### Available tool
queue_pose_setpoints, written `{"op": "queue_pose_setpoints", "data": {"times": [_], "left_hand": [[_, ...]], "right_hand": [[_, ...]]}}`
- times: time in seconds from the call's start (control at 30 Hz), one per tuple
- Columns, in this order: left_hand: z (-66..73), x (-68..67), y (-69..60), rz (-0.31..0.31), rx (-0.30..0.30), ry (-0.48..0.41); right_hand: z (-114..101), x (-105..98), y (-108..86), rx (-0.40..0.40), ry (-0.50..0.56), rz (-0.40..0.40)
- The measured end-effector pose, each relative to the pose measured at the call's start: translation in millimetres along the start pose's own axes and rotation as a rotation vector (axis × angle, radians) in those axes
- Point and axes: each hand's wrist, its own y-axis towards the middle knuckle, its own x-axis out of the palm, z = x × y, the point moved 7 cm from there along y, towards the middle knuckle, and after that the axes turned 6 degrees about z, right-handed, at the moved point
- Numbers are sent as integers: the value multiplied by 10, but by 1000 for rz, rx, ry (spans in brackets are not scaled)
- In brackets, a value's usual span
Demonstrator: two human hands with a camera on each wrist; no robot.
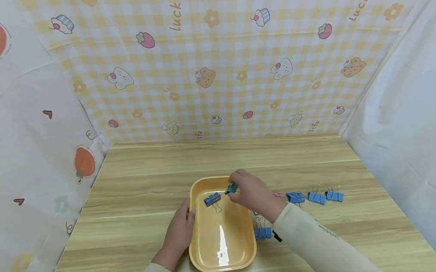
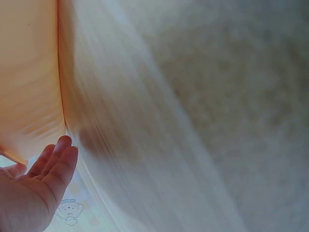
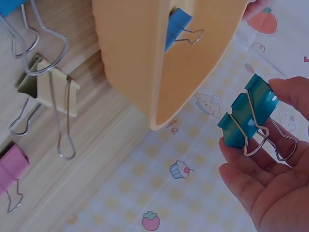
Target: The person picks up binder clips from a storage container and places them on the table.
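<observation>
My right hand [image 1: 252, 193] pinches a teal binder clip [image 3: 251, 111] between thumb and fingers, over the far right part of a yellow tray [image 1: 225, 268]. The clip's wire handles show in the right wrist view. Inside the tray, near its far end, lies one blue binder clip [image 1: 212, 199]. My left hand [image 1: 179, 228] rests against the tray's left side, thumb by the rim. Its fingers look fairly straight along the outer wall in the left wrist view.
Right of the tray, blue binder clips [image 1: 317, 197] lie in a row on the wooden table [image 1: 135, 169]. A blue clip [image 1: 263, 233] sits close to the tray's right wall. Cream [image 3: 50, 87] and pink [image 3: 13, 166] clips lie nearby. Patterned cloth [image 1: 210, 46] stands behind.
</observation>
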Motion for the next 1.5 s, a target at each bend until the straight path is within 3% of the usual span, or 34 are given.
{"op": "queue_pose_setpoints", "data": {"times": [0.5, 1.27, 1.5], "left_hand": [[-28, 15, 14, 2, -12, 18], [-11, 3, -5, 0, -13, 9], [-20, 12, 5, -6, -9, 9]], "right_hand": [[209, -145, -128, 112, 48, 16], [586, -322, -328, 164, 41, 88], [720, -334, -387, 204, 44, 70]]}}
